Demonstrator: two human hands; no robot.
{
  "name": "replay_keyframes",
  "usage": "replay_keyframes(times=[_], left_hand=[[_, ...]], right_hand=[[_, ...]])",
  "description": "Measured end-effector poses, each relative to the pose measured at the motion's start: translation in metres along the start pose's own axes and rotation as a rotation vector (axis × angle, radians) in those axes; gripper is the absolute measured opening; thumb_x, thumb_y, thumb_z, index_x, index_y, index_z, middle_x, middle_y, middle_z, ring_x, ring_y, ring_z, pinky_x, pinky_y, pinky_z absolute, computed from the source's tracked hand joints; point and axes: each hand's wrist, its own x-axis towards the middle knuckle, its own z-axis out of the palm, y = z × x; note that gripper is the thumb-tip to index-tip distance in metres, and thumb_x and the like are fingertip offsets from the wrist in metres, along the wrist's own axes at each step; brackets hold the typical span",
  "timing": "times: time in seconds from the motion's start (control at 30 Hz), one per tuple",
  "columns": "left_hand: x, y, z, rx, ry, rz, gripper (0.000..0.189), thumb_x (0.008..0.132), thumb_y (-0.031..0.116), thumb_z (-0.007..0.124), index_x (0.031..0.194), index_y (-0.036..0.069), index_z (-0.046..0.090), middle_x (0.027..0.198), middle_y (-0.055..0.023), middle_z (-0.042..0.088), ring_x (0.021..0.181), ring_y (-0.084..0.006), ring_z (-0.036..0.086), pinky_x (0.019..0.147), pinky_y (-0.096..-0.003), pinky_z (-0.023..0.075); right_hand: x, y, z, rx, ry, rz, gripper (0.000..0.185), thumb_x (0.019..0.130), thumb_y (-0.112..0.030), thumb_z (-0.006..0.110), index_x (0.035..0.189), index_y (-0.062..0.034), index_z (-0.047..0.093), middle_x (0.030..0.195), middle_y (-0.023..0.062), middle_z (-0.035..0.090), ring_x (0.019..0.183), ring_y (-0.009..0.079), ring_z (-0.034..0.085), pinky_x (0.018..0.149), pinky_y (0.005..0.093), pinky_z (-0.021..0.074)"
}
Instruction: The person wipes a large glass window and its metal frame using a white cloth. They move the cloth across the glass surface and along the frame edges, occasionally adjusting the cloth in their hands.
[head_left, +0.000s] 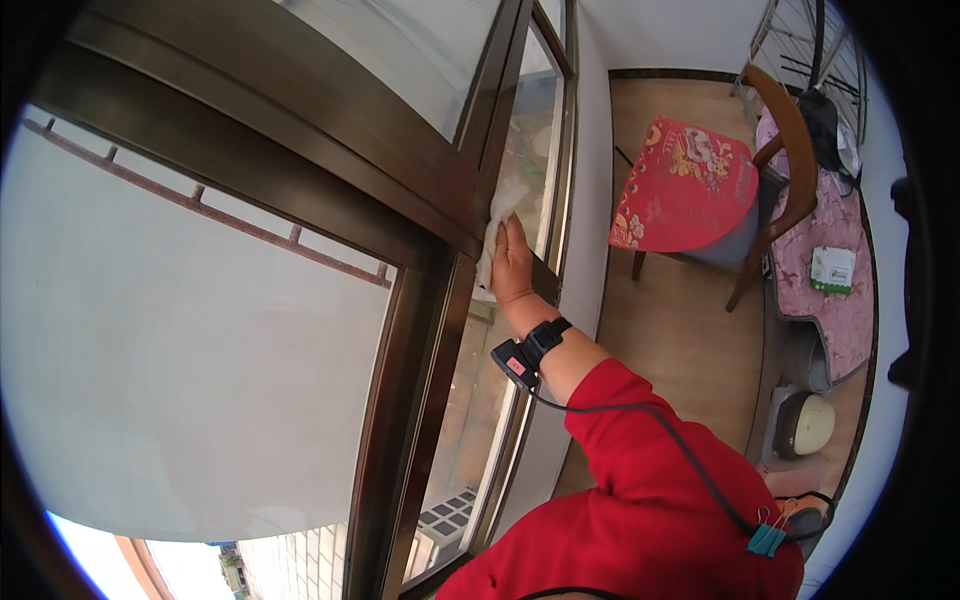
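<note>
My right hand (511, 262) holds a crumpled white cloth or tissue (501, 217) against the dark brown metal window frame (442, 202). The cloth lies between the palm side and the frame, near the corner where the crosspiece meets an upright. Some fingers are hidden behind the hand and the cloth. A black strap with a small device (517, 364) sits on my right wrist, and a black cable (637, 407) runs from it along the red sleeve. My left hand is out of view. Frosted-looking glass (202, 360) fills the large pane at left.
A wooden chair (799, 187) with a red printed seat cover (690, 187) stands at right. Behind it are a pink patterned cloth (817, 217), a white-and-green packet (832, 268) and a wire rack (795, 52). A teal binder clip (766, 538) holds the cable at my shoulder.
</note>
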Motion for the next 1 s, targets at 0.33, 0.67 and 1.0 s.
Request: replay_keyframes(times=[0.33,0.67,1.0], left_hand=[[0.012,0.023,0.019,-0.043,-0.04,0.063,0.025,0.094,0.015,0.067,0.113,0.0,0.059,0.105,-0.0159,0.065,0.092,-0.0304,0.065,0.079,-0.0412,0.0542],[0.008,0.037,0.032,-0.056,-0.088,0.078,0.026,0.094,0.015,0.067,0.114,0.0,0.059,0.106,-0.0156,0.065,0.092,-0.0302,0.065,0.08,-0.0414,0.0539],[-0.01,0.025,0.028,-0.069,-0.066,0.055,0.027,0.094,0.015,0.067,0.114,0.0,0.058,0.106,-0.0153,0.065,0.093,-0.0299,0.064,0.081,-0.0417,0.0535]], right_hand=[[-0.046,0.048,-0.008,-0.099,0.059,-0.116,0.035,0.096,-0.005,0.055,0.13,-0.0033,0.056,0.139,0.0229,0.053,0.131,0.042,0.049,0.11,0.0429,0.0387],[-0.107,0.213,-0.109,-0.393,0.12,0.618,0.036,0.103,-0.021,0.044,0.135,-0.0069,0.053,0.13,0.0191,0.061,0.121,0.0376,0.055,0.101,0.0381,0.0436],[-0.158,0.128,-0.061,-0.404,0.195,0.544,0.029,0.1,-0.017,0.047,0.12,0.0014,0.058,0.113,0.0265,0.062,0.108,0.0435,0.058,0.093,0.0447,0.045]])
